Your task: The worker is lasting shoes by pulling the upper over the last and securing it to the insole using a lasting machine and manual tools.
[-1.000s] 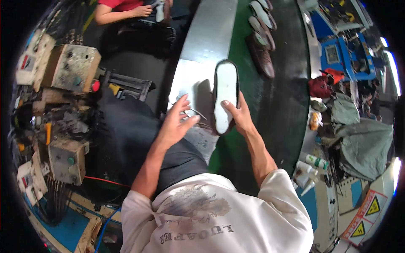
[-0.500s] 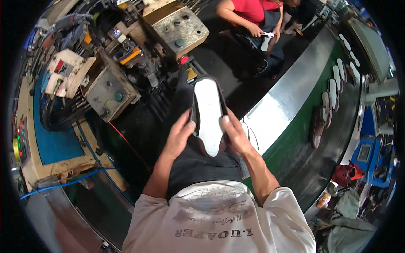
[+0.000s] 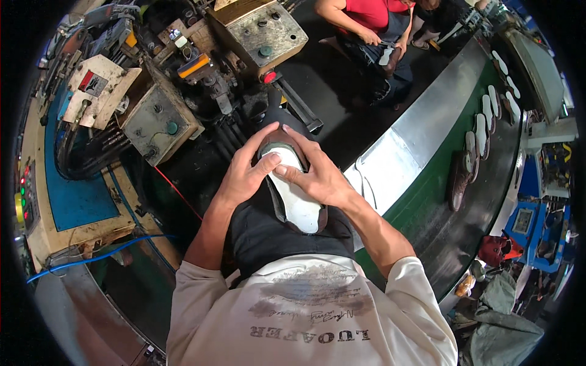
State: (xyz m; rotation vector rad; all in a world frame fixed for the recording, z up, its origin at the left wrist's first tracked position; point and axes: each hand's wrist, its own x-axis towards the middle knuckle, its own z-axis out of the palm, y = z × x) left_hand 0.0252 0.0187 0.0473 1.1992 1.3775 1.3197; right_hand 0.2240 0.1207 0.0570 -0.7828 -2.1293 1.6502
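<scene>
Above my lap I hold a dark brown shoe upper with its white sole side turned up. My left hand grips the far end, its thumb pressed on the white surface and its fingers wrapped round the edge. From the other side my right hand clasps the same end, thumb also on the white face. Both hands' fingertips nearly meet at the far tip. The shoe's near end points toward my waist and rests close to my dark trousers. Its underside is hidden.
At left stands a machine with grey control boxes and a blue mat. A green and black conveyor curves along the right, carrying several shoe pieces and a brown shoe. Ahead, a person in red handles another shoe piece.
Both hands have slid from the shoe's sides to its far end, thumbs now on the white face. The shoe has come slightly nearer and tilted.
</scene>
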